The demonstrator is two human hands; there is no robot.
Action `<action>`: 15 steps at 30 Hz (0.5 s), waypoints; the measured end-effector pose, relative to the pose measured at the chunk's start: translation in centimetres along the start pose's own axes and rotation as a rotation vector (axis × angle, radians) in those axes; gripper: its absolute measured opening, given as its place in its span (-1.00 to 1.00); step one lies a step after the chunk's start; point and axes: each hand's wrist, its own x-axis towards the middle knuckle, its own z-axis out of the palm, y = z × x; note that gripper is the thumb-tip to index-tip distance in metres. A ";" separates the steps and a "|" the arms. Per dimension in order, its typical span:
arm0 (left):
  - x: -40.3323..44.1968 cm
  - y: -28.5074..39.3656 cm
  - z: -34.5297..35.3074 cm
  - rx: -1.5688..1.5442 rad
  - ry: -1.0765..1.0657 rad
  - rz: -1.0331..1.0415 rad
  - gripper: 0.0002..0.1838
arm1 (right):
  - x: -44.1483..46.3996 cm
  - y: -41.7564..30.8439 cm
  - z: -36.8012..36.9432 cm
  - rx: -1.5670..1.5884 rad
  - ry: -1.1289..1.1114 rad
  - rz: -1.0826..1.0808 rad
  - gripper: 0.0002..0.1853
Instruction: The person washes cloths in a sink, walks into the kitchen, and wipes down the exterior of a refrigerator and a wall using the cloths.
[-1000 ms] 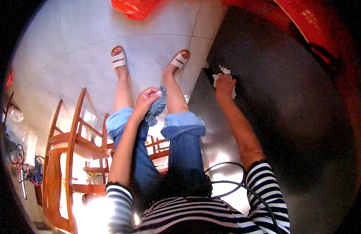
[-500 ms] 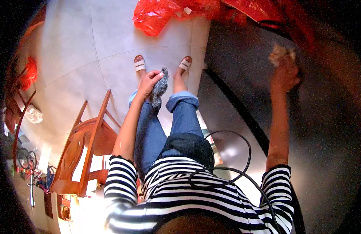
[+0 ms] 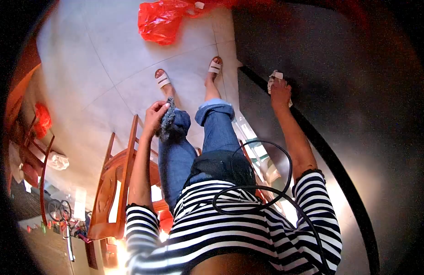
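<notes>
In the head view my left hand (image 3: 155,115) pinches a crumpled dark grey, rough-textured piece of cloth or mesh (image 3: 168,118), hanging above my left knee. On the right, my right hand (image 3: 279,94) is closed on a whitish crumpled cloth (image 3: 276,79), and I press or hold it over a broad dark panel (image 3: 354,105), close to its black edge strip (image 3: 322,135). I cannot tell whether the cloth touches the panel. A black cable (image 3: 290,169) loops in front of my striped shirt.
A wooden chair (image 3: 112,183) stands close by my left arm, and another one (image 3: 46,176) is farther left. A red plastic bag (image 3: 159,23) lies on the pale tiled floor (image 3: 97,64) ahead of my feet. Bright light falls at the lower left.
My right hand has come in leftward and slightly down, toward the panel's black edge strip, with the whitish cloth. My left hand has shifted left and down with the grey piece.
</notes>
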 end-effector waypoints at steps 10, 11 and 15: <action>2.1 4.5 3.4 0.327 -0.215 0.181 -0.75 | -15.7 10.7 -20.0 -0.028 -0.008 0.340 -0.66; 1.9 5.3 4.2 0.322 -0.231 0.206 -0.74 | -17.7 12.1 -21.6 -0.057 0.050 0.349 -0.66; 1.9 6.8 5.4 0.473 -0.285 0.249 -0.72 | -23.6 17.6 -29.3 -0.057 0.351 0.424 -0.61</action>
